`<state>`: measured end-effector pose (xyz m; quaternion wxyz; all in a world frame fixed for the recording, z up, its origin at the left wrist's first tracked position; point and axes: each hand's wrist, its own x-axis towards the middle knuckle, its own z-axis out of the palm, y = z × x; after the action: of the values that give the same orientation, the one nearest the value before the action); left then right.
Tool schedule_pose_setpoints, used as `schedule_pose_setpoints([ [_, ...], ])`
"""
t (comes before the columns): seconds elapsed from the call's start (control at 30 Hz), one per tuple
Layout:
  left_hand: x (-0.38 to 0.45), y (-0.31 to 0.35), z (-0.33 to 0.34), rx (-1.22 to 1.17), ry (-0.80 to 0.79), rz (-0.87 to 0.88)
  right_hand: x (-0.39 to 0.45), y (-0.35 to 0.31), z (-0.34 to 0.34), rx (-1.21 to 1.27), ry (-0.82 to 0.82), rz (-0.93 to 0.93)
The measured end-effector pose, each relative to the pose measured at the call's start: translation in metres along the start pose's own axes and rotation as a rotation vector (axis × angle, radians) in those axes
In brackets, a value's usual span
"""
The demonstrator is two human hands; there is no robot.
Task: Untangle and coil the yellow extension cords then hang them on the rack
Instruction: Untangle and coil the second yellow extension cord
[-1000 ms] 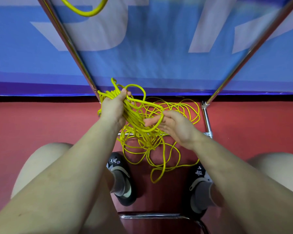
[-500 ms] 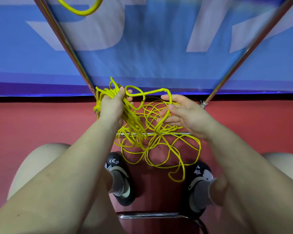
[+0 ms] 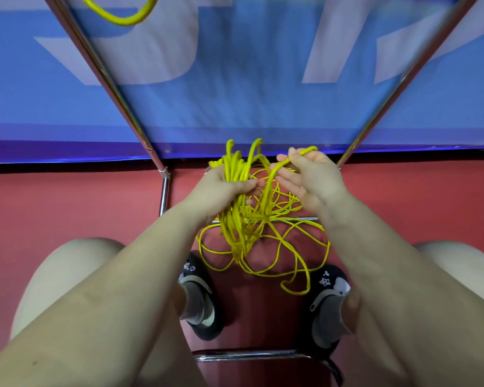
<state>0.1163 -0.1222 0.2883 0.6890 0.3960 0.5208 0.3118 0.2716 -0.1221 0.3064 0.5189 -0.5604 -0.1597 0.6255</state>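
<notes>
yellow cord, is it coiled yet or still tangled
Still tangled: the cord hangs in loose crossing loops below the left hand, while the right hand pinches one strand.

Likely a sports hall or event space, not a home. Smooth red floor (image 3: 67, 208), court-style. Large blue banner (image 3: 235, 101) with big pale lettering stands along the floor edge. Chrome tube rack (image 3: 106, 79) set up in front of it, a yellow cord loop (image 3: 118, 19) hanging near its top.
</notes>
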Motion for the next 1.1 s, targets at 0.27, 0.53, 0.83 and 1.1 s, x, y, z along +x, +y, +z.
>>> schedule_pose_setpoints([
  [0.27, -0.002, -0.005, 0.003, 0.144, -0.123, 0.046, 0.004, -0.001, 0.0, 0.175, 0.08, 0.166],
  [0.53, 0.001, 0.0, -0.001, -0.068, 0.058, 0.037, -0.011, 0.01, -0.002, -1.015, -0.388, 0.056],
  [0.83, 0.005, 0.007, -0.008, -0.222, 0.171, 0.042, -0.009, 0.018, -0.007, -1.088, -0.424, -0.178],
  [1.1, 0.004, 0.005, -0.005, -0.216, 0.096, -0.027, -0.002, 0.0, -0.003, -0.076, -0.072, 0.117],
])
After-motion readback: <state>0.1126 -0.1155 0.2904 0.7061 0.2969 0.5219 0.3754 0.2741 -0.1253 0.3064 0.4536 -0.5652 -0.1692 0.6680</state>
